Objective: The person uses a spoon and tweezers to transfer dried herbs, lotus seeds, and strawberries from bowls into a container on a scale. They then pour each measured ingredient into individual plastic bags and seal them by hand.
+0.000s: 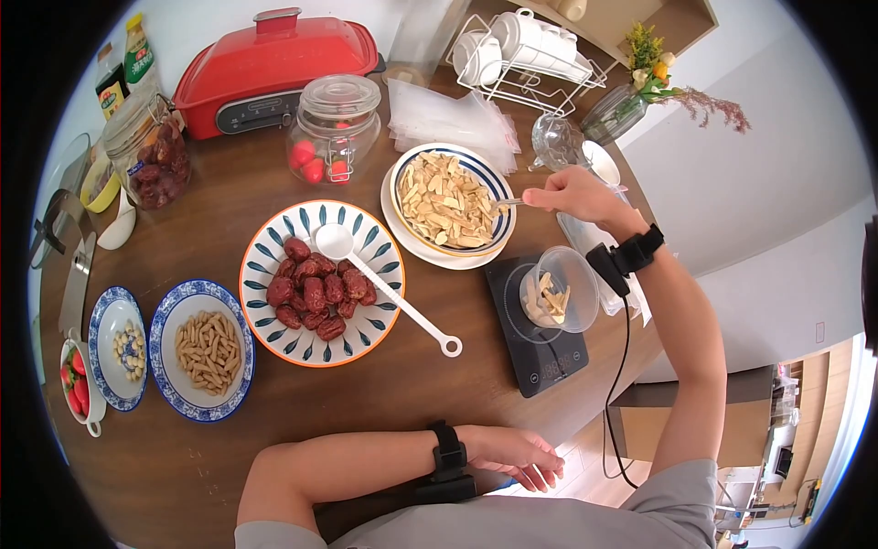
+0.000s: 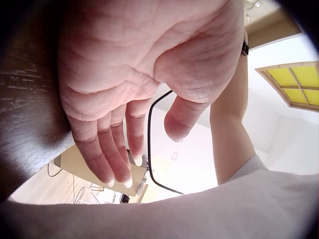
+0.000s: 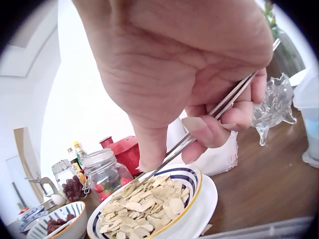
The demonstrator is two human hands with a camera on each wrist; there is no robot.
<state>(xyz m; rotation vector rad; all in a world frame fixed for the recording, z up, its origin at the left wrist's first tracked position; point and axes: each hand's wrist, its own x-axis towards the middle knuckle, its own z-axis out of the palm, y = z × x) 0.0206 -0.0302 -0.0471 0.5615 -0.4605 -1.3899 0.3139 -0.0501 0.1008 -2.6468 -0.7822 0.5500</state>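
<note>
My right hand (image 1: 585, 197) pinches metal tweezers (image 3: 219, 107), whose tips reach into a blue-rimmed bowl of pale dried slices (image 1: 446, 199). The bowl stands on a white plate (image 3: 208, 206). Below it, a clear plastic cup (image 1: 578, 288) with a few slices rests on a black digital scale (image 1: 549, 366). My left hand (image 1: 512, 455) hangs at the table's front edge with relaxed fingers, holding nothing; its palm (image 2: 149, 64) fills the upper left wrist view.
Left of the bowl is a plate of red dates (image 1: 314, 291) with a white spoon (image 1: 402, 306). Farther left are blue-rimmed dishes (image 1: 240, 392), strawberries (image 1: 75, 384) and a knife (image 1: 77, 284). Behind stand glass jars (image 1: 361, 137), a red cooker (image 1: 274, 59), a cup rack (image 1: 540, 91) and a vase (image 1: 613, 112).
</note>
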